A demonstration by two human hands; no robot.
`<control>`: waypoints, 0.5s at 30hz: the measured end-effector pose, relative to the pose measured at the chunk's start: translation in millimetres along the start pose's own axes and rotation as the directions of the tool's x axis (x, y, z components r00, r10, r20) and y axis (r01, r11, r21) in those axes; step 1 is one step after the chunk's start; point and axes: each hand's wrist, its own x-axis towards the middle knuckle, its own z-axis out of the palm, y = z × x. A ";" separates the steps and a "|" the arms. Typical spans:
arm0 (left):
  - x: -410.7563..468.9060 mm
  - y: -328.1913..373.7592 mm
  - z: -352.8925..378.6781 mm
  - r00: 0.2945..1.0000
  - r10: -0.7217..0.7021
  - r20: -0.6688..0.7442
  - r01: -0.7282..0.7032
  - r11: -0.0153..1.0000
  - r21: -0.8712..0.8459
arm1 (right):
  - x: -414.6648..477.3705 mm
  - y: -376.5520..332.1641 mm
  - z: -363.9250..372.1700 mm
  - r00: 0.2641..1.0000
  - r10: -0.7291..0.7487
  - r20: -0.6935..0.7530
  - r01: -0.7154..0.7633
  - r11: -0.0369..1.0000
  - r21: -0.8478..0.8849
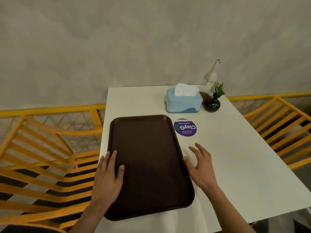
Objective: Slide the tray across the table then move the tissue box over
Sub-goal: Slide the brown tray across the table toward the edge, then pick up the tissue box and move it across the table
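1. The brown tray (148,163) is lying empty on the left half of the white bench (235,148), its left rim sitting almost at the bench's left edge. A careless leftward shove is risking tipping it off toward the yellow chair (42,157).
2. The left hand (107,175) is resting flat on the tray's left rim, fingers (112,158) extended, gripping nothing. Pressing from above only, the palm is likely to slip instead of dragging the tray.
3. The right hand (200,165) is hovering spread open just beside the tray's right rim, holding nothing; whether it is touching the rim is unclear. Uneven pushing is liable to make the tray rotate rather than slide straight.
4. The blue tissue box (183,102) is standing at the far right, just beyond the tray's far right corner. Sliding the tray far and right is risking a collision.
5. The dark vase (212,103) and pale bottle (210,78) are standing just beside the box; moving the box carelessly is likely to topple them.
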 end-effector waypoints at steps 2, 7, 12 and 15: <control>16.4 18.5 2.9 0.999 0.047 0.004 -0.047 0.999 -0.026 | 10.5 3.1 -8.6 0.999 0.017 -0.029 -0.017 1.000 -0.004; 65.4 77.7 17.8 0.987 0.158 0.017 -0.155 0.984 -0.092 | 57.3 15.3 -33.5 0.994 0.006 -0.105 0.000 0.998 0.055; 110.3 147.7 42.0 0.929 0.370 -0.022 -0.369 0.929 0.025 | 129.8 33.5 -56.0 0.994 -0.022 -0.108 0.027 0.999 0.039; 142.6 185.9 56.9 0.916 0.399 -0.045 -0.396 0.917 0.057 | 179.5 46.6 -60.9 0.995 0.000 -0.096 0.004 0.999 0.039</control>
